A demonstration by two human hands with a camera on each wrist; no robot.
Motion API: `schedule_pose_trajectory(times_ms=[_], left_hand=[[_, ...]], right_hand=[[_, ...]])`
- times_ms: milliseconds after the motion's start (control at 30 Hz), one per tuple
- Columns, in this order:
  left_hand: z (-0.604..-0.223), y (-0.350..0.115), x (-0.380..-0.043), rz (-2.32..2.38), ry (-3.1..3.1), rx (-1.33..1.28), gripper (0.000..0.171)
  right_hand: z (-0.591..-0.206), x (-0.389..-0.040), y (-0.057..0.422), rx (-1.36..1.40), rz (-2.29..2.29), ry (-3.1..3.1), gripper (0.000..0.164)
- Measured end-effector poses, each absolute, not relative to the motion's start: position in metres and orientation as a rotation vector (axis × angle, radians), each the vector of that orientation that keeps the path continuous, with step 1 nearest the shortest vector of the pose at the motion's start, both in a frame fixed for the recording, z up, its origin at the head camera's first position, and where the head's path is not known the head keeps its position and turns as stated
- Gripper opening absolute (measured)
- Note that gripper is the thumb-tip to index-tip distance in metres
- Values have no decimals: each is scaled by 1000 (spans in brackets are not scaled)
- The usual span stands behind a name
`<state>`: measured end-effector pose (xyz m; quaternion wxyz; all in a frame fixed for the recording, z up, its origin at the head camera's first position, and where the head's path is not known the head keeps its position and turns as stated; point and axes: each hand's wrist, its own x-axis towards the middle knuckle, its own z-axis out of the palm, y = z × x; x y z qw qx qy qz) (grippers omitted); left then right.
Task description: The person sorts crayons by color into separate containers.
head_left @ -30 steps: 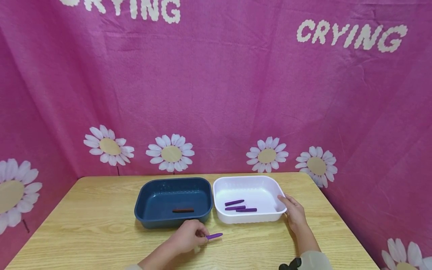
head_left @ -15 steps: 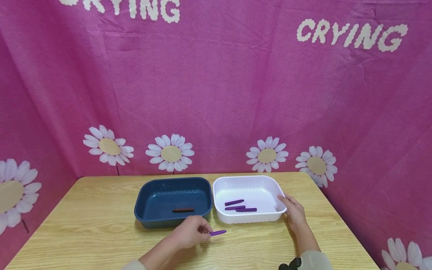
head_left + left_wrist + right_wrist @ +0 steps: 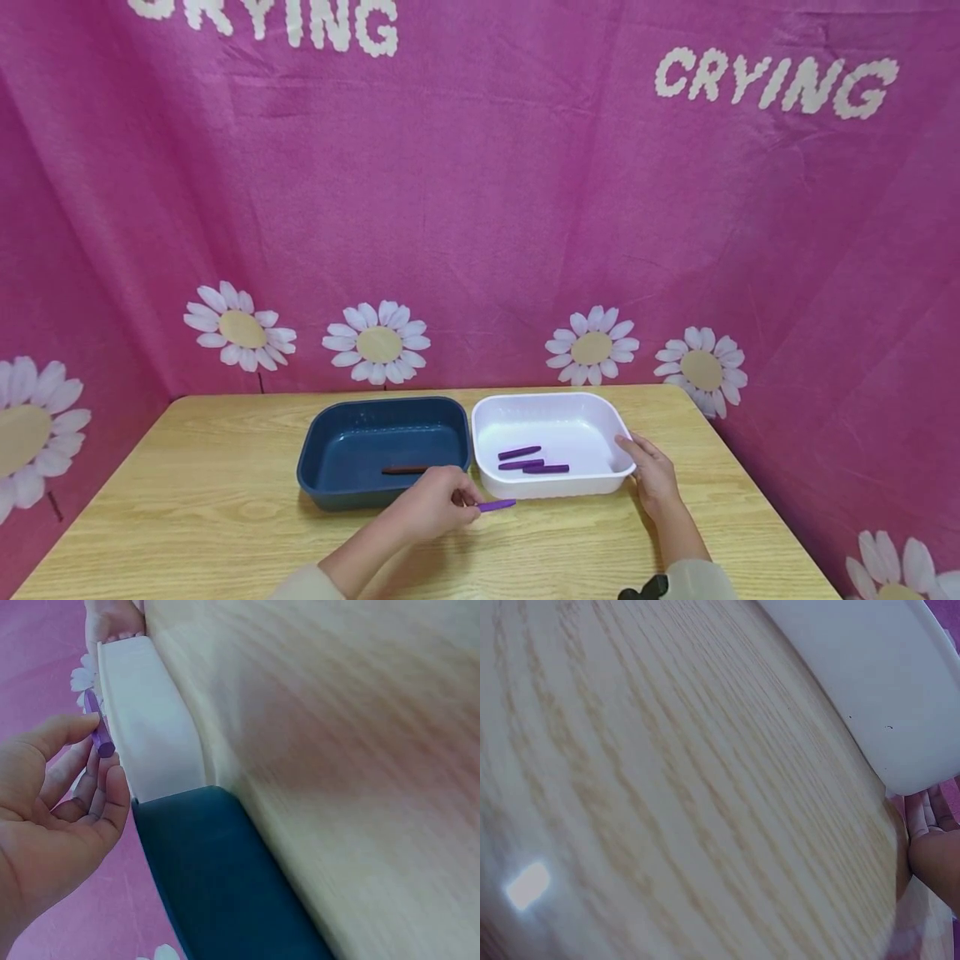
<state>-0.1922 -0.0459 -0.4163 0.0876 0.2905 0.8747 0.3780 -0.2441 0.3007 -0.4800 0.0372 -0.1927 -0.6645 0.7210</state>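
My left hand (image 3: 441, 502) pinches a purple crayon (image 3: 498, 505) between thumb and fingertips. It is held in front of the white tray's near wall, its tip pointing right. In the left wrist view the crayon (image 3: 100, 729) shows a faceted end near the white tray's rim. My right hand (image 3: 654, 475) grips the right end of the white tray (image 3: 555, 486), thumb over the rim and fingers outside. Inside that tray lie three purple crayons (image 3: 519, 452). A brown crayon (image 3: 401, 470) lies in the dark blue tray (image 3: 345, 498), partly hidden by my left hand.
The two trays stand side by side towards the back of a wooden table (image 3: 187, 500). Behind it hangs a pink cloth (image 3: 480, 208) printed with daisies and lettering. My left forearm crosses the table in front of the blue tray.
My left hand has moved right and slightly up with the purple crayon, towards the white tray. The right hand and both trays have stayed in place.
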Motion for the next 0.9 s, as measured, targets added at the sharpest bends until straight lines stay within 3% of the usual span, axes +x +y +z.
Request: schedule_pose_trajectory(times_ms=[900], left_hand=[[-389, -1, -240, 1029, 2754, 859, 13]], right_hand=[[-480, -245, 300, -584, 2216, -2052, 71]])
